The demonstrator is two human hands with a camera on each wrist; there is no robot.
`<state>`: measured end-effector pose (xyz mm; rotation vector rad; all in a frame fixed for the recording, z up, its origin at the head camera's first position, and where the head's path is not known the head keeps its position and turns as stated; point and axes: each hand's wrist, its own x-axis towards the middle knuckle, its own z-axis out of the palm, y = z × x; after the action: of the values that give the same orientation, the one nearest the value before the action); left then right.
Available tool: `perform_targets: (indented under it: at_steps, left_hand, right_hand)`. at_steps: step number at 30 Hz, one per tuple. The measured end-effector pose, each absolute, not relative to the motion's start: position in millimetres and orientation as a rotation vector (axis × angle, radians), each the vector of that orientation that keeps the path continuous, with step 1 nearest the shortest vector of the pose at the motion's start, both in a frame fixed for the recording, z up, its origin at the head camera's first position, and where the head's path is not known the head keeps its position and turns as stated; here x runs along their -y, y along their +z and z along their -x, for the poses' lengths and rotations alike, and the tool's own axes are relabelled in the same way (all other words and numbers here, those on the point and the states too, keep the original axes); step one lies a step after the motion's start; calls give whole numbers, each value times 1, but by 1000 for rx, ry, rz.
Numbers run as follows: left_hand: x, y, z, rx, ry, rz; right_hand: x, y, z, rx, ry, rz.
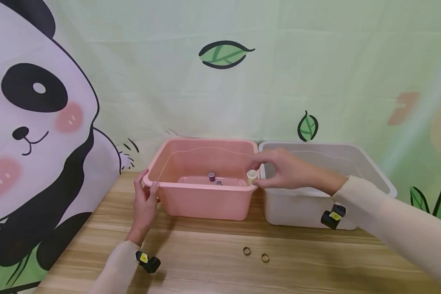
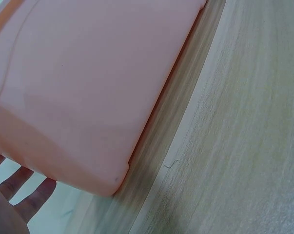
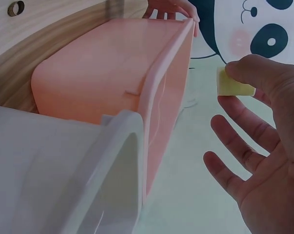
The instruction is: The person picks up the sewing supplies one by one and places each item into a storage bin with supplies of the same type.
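My right hand (image 1: 288, 169) pinches a small yellow cylinder with a hollow white end (image 3: 234, 83) between thumb and index finger, the other fingers spread apart. In the head view this hand is over the right rim of a pink plastic bin (image 1: 206, 202). My left hand (image 1: 145, 206) grips the bin's front left corner, thumb at the front rim and fingers on the left side. Inside the bin lie a small purple hollow cylinder (image 1: 212, 177) and another small round piece (image 1: 219, 183), partly hidden by the front rim.
A light grey bin (image 1: 297, 208) stands right beside the pink one, its inside partly hidden by my right arm. Two small metal rings, one (image 1: 246, 251) left of the other (image 1: 265, 258), lie on the wooden table (image 1: 198, 261). A printed panda cloth (image 1: 150, 81) hangs behind.
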<state>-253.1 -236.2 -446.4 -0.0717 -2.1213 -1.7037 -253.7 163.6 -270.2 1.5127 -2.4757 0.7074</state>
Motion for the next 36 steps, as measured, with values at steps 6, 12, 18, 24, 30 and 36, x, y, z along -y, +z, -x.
perform_targets:
  at_steps: [6, 12, 18, 24, 30, 36]
  left_hand:
    - [232, -435, 245, 2137, -1716, 43]
    - [229, -425, 239, 2154, -1738, 46]
    - [237, -443, 251, 2143, -1703, 47]
    - [239, -451, 255, 2094, -1670, 91]
    - [239, -451, 255, 2092, -1672, 88]
    - [235, -441, 249, 2114, -1690, 86]
  right_hand:
    - [-161, -267, 260, 2513, 705, -1464]
    - [-160, -263, 268, 2545, 736, -1423]
    - [-157, -258, 275, 2608, 739, -1382]
    - [-154, -256, 284, 2663, 757, -1345]
    - [-151, -254, 293, 2676, 805, -1321]
    - [-146, -252, 304, 2707, 820, -1294]
